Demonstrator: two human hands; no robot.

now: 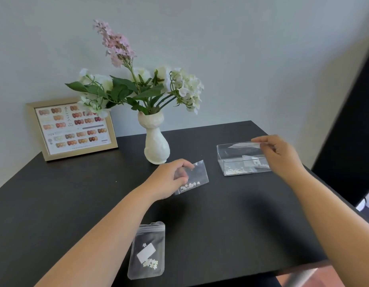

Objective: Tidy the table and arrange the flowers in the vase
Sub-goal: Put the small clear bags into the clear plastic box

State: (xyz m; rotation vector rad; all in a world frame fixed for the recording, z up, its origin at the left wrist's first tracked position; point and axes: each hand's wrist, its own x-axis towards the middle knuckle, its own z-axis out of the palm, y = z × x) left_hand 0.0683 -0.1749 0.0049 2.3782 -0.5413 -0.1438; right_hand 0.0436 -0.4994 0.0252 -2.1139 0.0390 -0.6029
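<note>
Sorting loose packets into the clear box [239,162], right of centre on the black table [76,193].
- Left hand [169,181]: pinching a small bag [195,177] of white flower charms, just in front of the vase [155,146].
- Right hand [278,154]: pinching a packet [243,145] at the box's open top.
- Third bag [147,249]: lying near the front edge.
- Flowers [138,88]: standing in the vase.
- Handling advice: lower each packet flat, let go inside the walls, then collect the last bag.
</note>
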